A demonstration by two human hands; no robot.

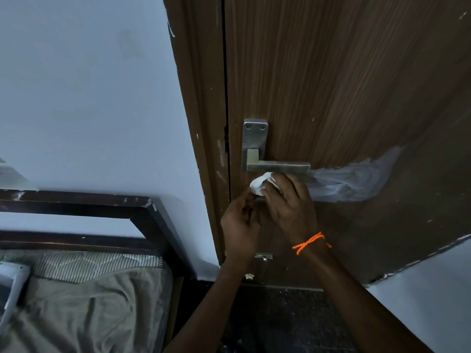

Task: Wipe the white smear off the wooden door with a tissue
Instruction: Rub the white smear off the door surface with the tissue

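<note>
Pinching a crumpled tissue [261, 184] between both hands' fingers [274, 191] below the door handle [277, 166], centre frame, beside the white smear [354, 178].

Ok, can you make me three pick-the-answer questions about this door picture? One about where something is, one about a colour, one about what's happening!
1. Where is the smear?
A. right of the handle
B. on the bed
C. above the handle

2. What colour is the wrist thread?
A. green
B. orange
C. blue

3. What is the tissue doing?
A. lying on the floor
B. hanging from the handle
C. being held in the hands

Answers: 1 A, the smear spreads right from the handle's tip. 2 B, it shows bright orange. 3 C, the right hand and left hand grip the tissue just under the handle.
</note>
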